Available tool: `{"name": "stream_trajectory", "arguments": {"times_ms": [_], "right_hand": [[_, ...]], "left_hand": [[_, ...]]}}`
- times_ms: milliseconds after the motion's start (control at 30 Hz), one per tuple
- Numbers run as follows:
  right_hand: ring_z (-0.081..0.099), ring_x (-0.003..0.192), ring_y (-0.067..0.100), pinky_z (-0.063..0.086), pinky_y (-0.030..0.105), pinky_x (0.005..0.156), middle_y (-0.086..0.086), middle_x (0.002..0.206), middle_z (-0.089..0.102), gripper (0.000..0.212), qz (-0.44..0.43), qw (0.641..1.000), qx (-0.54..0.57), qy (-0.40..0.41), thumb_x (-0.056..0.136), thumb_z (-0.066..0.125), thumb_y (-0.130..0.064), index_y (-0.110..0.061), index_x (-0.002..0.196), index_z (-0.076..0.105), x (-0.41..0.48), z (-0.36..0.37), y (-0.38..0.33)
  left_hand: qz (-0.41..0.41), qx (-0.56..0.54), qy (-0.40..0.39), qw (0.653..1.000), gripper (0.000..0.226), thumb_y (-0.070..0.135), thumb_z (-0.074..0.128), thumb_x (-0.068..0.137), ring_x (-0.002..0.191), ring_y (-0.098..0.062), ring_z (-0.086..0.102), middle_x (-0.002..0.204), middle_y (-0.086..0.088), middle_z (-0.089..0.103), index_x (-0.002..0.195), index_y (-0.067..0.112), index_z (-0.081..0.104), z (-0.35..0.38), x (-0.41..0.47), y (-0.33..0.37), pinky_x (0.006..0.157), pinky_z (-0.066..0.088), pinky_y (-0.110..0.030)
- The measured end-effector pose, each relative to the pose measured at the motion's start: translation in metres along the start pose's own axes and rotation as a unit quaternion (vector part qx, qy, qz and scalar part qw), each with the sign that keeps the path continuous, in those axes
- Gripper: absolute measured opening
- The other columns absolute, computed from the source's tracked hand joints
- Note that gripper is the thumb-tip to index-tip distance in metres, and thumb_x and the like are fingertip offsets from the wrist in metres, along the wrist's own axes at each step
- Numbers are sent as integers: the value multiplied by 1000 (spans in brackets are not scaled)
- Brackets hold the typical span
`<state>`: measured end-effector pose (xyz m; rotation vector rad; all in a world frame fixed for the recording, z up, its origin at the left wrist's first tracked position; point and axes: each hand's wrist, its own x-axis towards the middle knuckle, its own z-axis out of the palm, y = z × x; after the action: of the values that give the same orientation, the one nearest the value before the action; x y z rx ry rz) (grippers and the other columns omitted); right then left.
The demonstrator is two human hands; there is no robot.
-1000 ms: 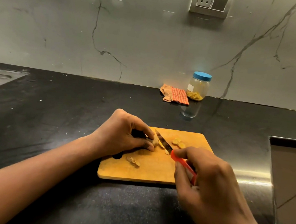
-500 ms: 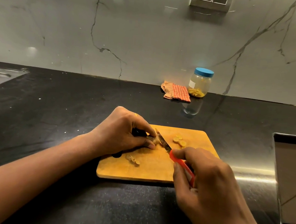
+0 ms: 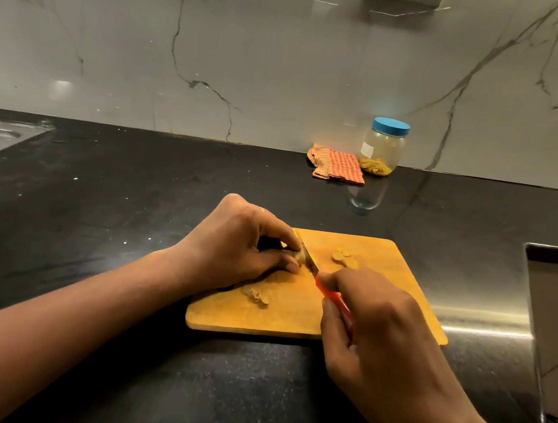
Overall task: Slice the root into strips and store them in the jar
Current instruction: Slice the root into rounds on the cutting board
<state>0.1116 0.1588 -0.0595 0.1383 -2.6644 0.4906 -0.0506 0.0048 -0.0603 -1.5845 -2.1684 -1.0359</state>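
Left hand curls over the root, pinning the small piece to the far-left part of the wooden cutting board. Right hand wraps round the red handle of the knife, blade down against the root's right end, hands close but not touching. A few round slices lie just right of the blade and a scrap pile nearer on the board's left; the jar, blue lid on and yellow strips in its bottom, stands far back on the black bench by the wall, checked cloth just left of it.
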Motion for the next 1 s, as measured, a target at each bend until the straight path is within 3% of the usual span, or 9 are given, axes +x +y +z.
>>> {"name": "stream_trajectory", "arguments": {"times_ms": [300,433,567,733,900,1000], "right_hand": [[56,76,12,49,29,65,0,86,63,12,7,1000,11,27,85,63,-14,-16,97,64,17,9,4],[58,75,8,49,22,63,-4,87,64,16,4,1000,10,6,83,67,-12,-17,98,65,2,4,2],[54,76,8,48,23,65,-4,87,63,13,3,1000,12,7,86,62,-16,-19,98,65,16,7,3],[51,68,5,35,9,58,-8,81,59,13,-1,1000,-12,-11,84,64,-14,-19,95,65,4,-1,2],[56,67,6,43,16,58,-10,81,61,16,-1,1000,-13,-1,83,66,-16,-24,97,65,-13,-12,8],[56,69,3,41,11,61,-11,84,64,17,19,1000,-3,18,82,68,-15,-22,98,67,-15,-16,11]], "left_hand": [[-7,-16,7,1000,18,20,83,76,84,-7,73,91,4,77,93,16,79,1,-1,3,72,60,-27],[-22,-16,10,1000,21,22,84,75,82,-7,73,92,1,77,94,14,79,1,-1,-1,72,61,-29],[-24,-29,5,999,21,20,85,74,83,-5,73,92,2,77,92,13,80,1,-1,1,74,61,-27],[-42,-35,0,998,22,22,85,73,83,-5,73,92,2,76,92,12,79,-1,0,-1,76,61,-27],[-48,-46,-21,998,24,23,84,73,85,-6,72,94,2,76,93,12,79,-5,1,-2,78,60,-27],[-39,-48,-22,998,23,22,84,74,84,-7,73,93,3,76,94,13,79,-7,0,-3,77,61,-28]]}}
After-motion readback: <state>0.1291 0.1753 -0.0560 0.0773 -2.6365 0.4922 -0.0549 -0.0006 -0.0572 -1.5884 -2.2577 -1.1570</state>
